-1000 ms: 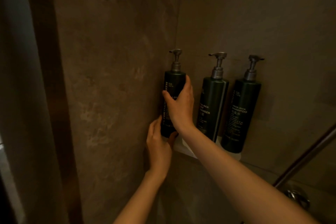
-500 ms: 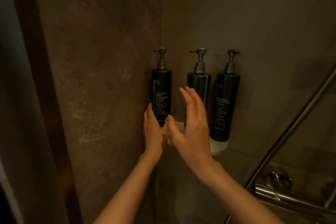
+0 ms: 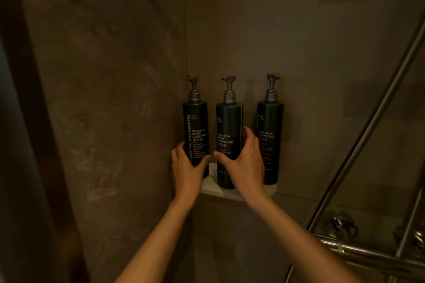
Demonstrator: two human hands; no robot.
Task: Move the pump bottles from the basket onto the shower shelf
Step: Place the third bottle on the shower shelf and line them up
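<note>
In the head view, three tall, cylindrical pump bottles of dark green, glossy plastic stand upright in a row on a small white shower shelf (image 3: 232, 194) fixed in the corner where two brown, mottled stone-look walls meet. Each bottle carries a dull grey metal-toned pump head and pale printed lettering. The left bottle (image 3: 196, 131), at nine o'clock of the row and reading "body cleanser", sits close against the side wall; the left hand (image 3: 187, 171) wraps its lower part, thumb on the front and fingers curled round the wall side. The middle bottle (image 3: 228, 140), also marked "body cleanser", stands just beside it at the centre; the right hand (image 3: 245, 163) clasps it low down, thumb on the near left face and fingertips reaching round its right flank. The right bottle (image 3: 269, 135), labelled shampoo, stands at three o'clock, untouched, just beside the right hand's knuckles. Down at five o'clock, slanted brushed-metal rails (image 3: 368, 126) and a chrome shower valve (image 3: 342, 225) gleam faintly.
</note>
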